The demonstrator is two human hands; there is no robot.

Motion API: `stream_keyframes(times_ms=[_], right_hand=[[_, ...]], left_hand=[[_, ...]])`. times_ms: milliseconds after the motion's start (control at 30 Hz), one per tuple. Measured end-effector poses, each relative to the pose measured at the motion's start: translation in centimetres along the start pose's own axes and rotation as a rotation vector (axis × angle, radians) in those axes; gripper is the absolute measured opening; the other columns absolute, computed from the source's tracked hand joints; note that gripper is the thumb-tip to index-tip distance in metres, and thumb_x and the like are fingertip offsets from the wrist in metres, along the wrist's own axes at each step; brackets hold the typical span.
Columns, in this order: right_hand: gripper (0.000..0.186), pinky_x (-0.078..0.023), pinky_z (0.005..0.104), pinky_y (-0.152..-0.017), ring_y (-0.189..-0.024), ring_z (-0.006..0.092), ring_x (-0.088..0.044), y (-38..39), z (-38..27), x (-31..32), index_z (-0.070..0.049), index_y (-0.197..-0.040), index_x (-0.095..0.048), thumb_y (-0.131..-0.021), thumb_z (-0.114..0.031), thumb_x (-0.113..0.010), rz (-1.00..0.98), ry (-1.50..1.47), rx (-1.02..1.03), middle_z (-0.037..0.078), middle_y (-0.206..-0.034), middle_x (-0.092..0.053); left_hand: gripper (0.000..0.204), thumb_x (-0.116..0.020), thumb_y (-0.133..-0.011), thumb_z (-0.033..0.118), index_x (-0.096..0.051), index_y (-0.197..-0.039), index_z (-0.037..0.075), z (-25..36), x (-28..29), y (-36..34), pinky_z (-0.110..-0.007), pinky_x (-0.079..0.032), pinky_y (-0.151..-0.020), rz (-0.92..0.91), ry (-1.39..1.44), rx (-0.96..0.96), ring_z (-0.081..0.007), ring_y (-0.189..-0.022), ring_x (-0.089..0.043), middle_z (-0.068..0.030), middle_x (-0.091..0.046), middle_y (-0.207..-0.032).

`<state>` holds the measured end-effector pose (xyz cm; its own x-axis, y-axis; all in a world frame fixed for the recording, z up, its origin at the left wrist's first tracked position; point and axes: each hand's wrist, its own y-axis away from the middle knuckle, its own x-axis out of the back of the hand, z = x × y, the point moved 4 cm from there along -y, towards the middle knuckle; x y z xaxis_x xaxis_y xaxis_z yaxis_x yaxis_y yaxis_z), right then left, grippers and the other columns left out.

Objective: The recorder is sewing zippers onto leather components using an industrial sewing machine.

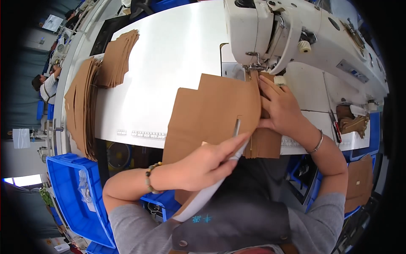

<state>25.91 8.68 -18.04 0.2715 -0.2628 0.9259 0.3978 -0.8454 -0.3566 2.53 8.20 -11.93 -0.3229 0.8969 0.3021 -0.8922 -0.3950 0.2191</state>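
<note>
A large brown panel [211,101], leather-like with a pale underside and a short slot in it, lies on the sewing table with its right edge at the sewing machine's presser foot [255,67]. My left hand [209,164] is closed on the panel's near edge, which bends up and shows the pale side. At the right edge, just in front of the foot, my right hand [280,106] grips the panel, fingers along the seam line and thumb nearer me. Below that hand, more brown pieces [266,144] hang over the table's front edge. The needle tip is too small to make out.
Stacks of cut brown pieces [82,106] stand on the table's left side. A blue bin [76,190] sits at lower left. Red-handled snips [335,127] and brown scraps [353,120] lie at right. A co-worker [47,86] sits far left.
</note>
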Motion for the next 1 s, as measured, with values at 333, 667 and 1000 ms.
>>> stream_keyframes(times_ms=[333, 667, 1000], right_hand=[[0.061, -0.041, 0.0539, -0.115, -0.116, 0.0369, -0.066, 0.4, 0.2, 0.0, -0.003, -0.122, -0.071, -0.074, -0.038, -0.084, -0.014, -0.044, -0.009, 0.017, -0.119, -0.071], [0.059, -0.047, 0.0482, -0.105, -0.144, 0.0351, -0.054, 0.5, 0.4, -0.4, -0.009, -0.134, -0.068, -0.083, -0.037, -0.076, -0.057, 0.062, 0.018, 0.016, -0.147, -0.062], [0.076, -0.037, 0.0554, -0.117, -0.128, 0.0351, -0.06, 0.5, 0.3, -0.5, -0.009, -0.136, -0.065, -0.072, -0.043, -0.086, -0.002, -0.037, 0.064, 0.017, -0.146, -0.059]], left_hand=[[0.056, -0.058, -0.106, 0.024, -0.046, -0.157, 0.004, -4.2, 1.5, -6.7, -0.06, -0.027, -0.122, 0.468, -0.887, -0.291, -0.0391, -0.148, -0.041, -0.0153, -0.05, -0.155], [0.06, -0.055, -0.106, 0.018, -0.038, -0.16, 0.002, -4.5, -1.3, -6.6, -0.063, -0.023, -0.124, 0.463, -0.636, -0.086, -0.0461, -0.154, -0.033, -0.0214, -0.042, -0.164], [0.061, -0.06, -0.103, 0.025, -0.043, -0.159, 0.009, -5.6, 0.9, -7.5, -0.057, -0.033, -0.122, 0.512, -0.856, -0.175, -0.0368, -0.147, -0.046, -0.0134, -0.055, -0.155]])
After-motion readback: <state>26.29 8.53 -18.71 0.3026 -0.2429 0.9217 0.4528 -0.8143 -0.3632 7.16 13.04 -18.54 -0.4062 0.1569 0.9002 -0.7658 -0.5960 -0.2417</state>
